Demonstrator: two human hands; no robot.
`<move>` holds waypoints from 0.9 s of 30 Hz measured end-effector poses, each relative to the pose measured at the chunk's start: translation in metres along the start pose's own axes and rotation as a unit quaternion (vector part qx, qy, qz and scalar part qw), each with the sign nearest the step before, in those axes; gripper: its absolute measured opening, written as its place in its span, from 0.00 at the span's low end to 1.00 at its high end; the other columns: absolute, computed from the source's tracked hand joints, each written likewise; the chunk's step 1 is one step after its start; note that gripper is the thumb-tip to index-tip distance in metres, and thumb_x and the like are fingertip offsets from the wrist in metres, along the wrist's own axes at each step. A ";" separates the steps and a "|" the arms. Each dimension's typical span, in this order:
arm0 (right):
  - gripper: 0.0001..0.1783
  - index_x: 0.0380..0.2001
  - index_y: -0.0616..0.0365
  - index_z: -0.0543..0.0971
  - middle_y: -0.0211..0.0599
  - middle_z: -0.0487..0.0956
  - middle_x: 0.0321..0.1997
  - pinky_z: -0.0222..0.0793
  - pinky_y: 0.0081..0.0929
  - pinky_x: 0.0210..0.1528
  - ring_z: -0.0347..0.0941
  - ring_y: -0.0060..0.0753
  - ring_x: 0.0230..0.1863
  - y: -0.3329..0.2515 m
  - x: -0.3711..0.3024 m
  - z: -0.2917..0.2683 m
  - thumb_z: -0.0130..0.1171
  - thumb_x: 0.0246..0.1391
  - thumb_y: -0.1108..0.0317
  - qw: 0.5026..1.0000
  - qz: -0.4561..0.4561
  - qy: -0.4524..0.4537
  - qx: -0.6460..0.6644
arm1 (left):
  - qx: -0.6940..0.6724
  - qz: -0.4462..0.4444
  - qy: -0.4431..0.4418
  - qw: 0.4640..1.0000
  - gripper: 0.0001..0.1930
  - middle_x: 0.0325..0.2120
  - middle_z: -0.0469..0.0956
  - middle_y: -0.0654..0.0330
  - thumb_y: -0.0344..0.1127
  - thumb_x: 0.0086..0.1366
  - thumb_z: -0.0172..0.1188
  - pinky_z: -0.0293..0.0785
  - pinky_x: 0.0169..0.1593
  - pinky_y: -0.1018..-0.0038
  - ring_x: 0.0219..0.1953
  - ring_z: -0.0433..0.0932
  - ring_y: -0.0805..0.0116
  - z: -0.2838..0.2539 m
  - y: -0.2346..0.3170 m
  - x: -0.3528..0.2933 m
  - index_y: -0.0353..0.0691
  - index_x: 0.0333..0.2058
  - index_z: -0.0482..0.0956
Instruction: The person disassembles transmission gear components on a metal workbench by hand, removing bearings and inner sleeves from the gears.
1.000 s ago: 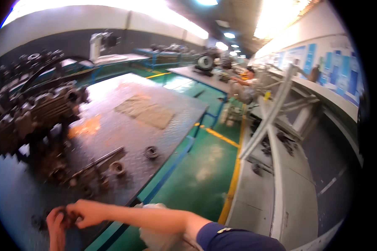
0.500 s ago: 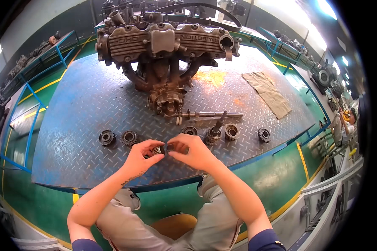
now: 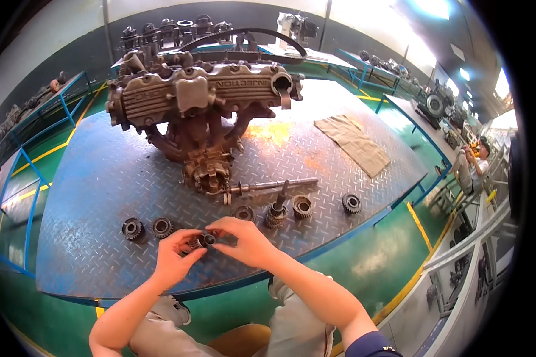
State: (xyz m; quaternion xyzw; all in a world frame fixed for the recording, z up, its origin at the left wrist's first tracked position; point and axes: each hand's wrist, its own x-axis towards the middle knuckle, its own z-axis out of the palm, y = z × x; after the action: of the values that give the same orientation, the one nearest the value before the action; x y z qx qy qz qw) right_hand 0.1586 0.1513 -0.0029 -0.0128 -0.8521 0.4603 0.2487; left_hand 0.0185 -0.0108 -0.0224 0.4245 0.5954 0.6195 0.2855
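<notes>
Above the near edge of the steel-topped table (image 3: 95, 196), my left hand (image 3: 173, 259) is closed around a small dark toothed gear (image 3: 196, 242). My right hand (image 3: 247, 243) pinches a small dark ring (image 3: 209, 238) against the gear's right end, thumb below and fingers above. Its fingertips partly cover the ring. Two gears, one dark (image 3: 133, 229) and one beside it (image 3: 161, 227), lie just beyond my left hand. Past my right hand stand a gear (image 3: 243, 214) partly hidden by it, an upright toothed shaft (image 3: 277, 213), a gear ring (image 3: 302, 206) and a separate gear (image 3: 351, 203).
A large rusty engine (image 3: 199, 98) stands at the table's back left, with a long shaft (image 3: 280, 185) lying before it. A brown cloth (image 3: 352, 144) lies at the right. Blue-framed benches with parts stand around, and another person (image 3: 473, 163) sits far right.
My view has shifted, so the table and engine sit lower and further left in the picture. The ring in my right hand, formerly just apart from the gear, now meets its end.
</notes>
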 end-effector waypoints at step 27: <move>0.24 0.47 0.61 0.70 0.47 0.68 0.49 0.61 0.42 0.56 0.65 0.55 0.54 0.031 0.000 0.018 0.55 0.41 0.84 0.999 -0.017 -0.012 0.036 | 0.065 -0.044 0.010 0.997 0.17 0.42 0.78 0.55 0.29 0.64 0.61 0.73 0.43 0.76 0.40 0.77 0.69 0.002 -0.009 0.009 0.33 0.51 0.75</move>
State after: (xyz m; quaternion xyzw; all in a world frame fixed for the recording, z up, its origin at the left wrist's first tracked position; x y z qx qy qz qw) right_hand 0.1442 0.1549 -0.0360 0.0161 -0.8378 0.4869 0.2464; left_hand 0.0148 -0.0009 -0.0298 0.4093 0.6556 0.5704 0.2780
